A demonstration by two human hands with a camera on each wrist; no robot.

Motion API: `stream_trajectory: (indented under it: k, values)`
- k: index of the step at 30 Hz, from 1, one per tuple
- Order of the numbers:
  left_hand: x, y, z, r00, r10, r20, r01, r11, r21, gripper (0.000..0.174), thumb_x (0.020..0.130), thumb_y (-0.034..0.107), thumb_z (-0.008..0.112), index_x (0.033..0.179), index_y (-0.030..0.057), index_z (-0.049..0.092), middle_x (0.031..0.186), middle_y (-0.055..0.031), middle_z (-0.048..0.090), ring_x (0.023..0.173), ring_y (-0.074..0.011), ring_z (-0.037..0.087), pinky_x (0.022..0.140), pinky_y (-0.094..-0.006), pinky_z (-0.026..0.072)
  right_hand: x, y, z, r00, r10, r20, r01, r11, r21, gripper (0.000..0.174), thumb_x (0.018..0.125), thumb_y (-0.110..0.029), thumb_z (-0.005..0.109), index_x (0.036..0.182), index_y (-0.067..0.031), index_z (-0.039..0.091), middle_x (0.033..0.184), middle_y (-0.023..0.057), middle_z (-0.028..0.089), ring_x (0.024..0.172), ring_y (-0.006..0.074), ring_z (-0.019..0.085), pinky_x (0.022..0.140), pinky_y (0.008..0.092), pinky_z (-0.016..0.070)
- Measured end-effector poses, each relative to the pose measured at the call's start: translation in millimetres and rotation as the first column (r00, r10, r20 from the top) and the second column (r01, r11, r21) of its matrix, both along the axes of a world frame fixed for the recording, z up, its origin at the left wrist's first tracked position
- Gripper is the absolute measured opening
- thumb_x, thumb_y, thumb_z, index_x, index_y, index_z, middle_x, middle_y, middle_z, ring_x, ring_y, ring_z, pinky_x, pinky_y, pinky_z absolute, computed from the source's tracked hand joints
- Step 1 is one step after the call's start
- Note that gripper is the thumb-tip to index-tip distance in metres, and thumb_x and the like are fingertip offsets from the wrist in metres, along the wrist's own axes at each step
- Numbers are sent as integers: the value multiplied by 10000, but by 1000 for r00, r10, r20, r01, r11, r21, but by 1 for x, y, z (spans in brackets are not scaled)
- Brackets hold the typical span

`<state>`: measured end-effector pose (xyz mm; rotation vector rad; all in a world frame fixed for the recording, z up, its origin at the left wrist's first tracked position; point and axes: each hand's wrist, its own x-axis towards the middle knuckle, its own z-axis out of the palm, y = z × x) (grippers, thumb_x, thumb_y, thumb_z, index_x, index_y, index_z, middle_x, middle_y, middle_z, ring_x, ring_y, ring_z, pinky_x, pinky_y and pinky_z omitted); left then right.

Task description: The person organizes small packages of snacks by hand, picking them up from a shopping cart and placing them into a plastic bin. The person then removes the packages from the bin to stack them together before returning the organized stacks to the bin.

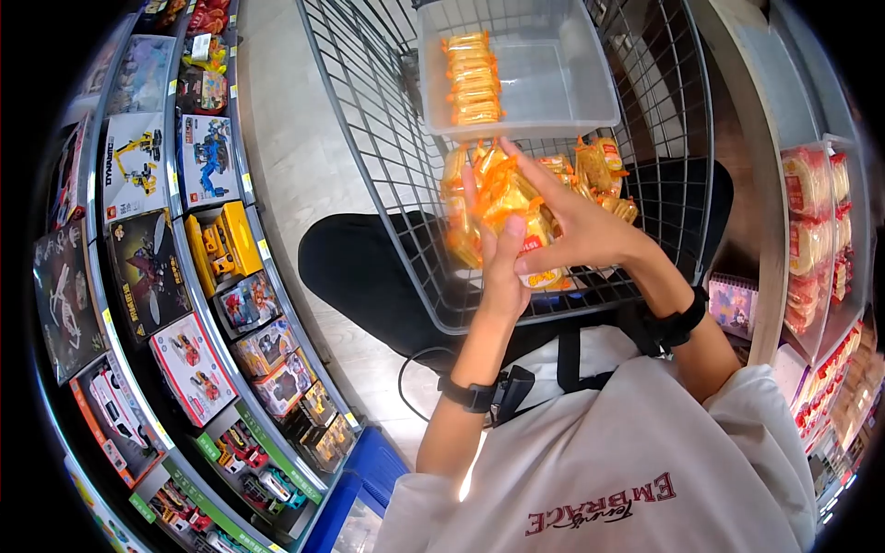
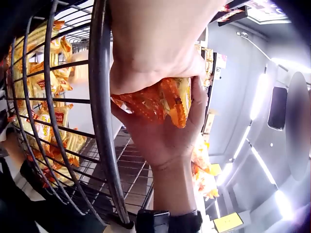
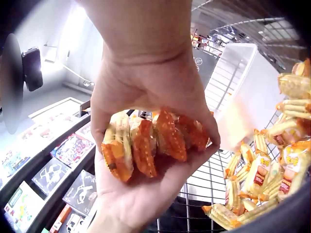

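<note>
Between my two hands, over the near end of a wire shopping cart point(image 1: 438, 318), is a row of wrapped snack packets point(image 3: 141, 145) with crimped orange ends. My left hand point(image 1: 505, 272) grips the row from one side, its palm under the packets in the right wrist view. My right hand point(image 1: 585, 226) holds the other side, thumb and fingers around it. Loose packets point(image 1: 604, 170) of the same kind lie in the cart below and beyond the hands. Farther forward, a clear plastic bin point(image 1: 562, 88) contains a neat stack of packets point(image 1: 475, 78) along its left side.
Toy boxes point(image 1: 138, 166) fill the shelves on the left, across a strip of pale floor point(image 1: 277, 138). To the right are a wooden shelf edge point(image 1: 770, 276) and bagged goods point(image 1: 811, 240). A blue container point(image 1: 355, 493) stands low at the left.
</note>
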<state>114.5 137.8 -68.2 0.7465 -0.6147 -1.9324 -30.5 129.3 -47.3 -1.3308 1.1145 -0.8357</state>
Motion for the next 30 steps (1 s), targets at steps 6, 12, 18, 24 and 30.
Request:
stream_trajectory:
  k: [6,12,18,24,30]
  values:
    - [2,-3,5,998,-61,23,62,998,-18,902,927,465,611,1595,204,64,1589,-128,243,1450,-299,305,1177,-456,299,-10,-9,-6,994,99,-50,-100,995,-21,1257,653,-305,897,1596,-74,99,1640,153,182,1515,324,130,1216,444,127]
    - [3,-1,2,999,18,-36,-20,999,-49,870,936,561,537,1593,207,90,1603,-129,232,1461,-313,292,1186,-468,281,5,-9,4,969,132,-209,-146,988,-54,1243,654,-368,887,1597,-95,123,1630,190,186,1509,395,115,1205,489,131]
    - [6,-1,8,999,43,-16,-43,999,-12,837,948,593,495,1588,185,143,1592,-136,270,1455,-305,309,1183,-455,286,11,-7,10,951,3,-309,-51,987,-149,1264,609,-456,863,1565,-19,162,1492,308,305,1380,476,319,1140,476,305]
    - [11,-4,-10,995,30,-94,-19,994,109,847,944,681,421,1561,129,243,1555,-118,356,1414,-280,380,1162,-455,308,13,-14,23,914,45,-403,-61,998,-26,1335,601,-387,907,1573,3,78,1506,290,303,1416,429,287,1170,449,257]
    - [13,-10,-18,956,113,-271,-77,987,139,820,950,598,519,1559,124,242,1572,-120,317,1430,-288,354,1176,-462,299,19,-15,16,922,23,-385,-53,996,-66,1335,627,-497,884,1560,31,89,1604,313,112,1507,416,118,1205,449,183]
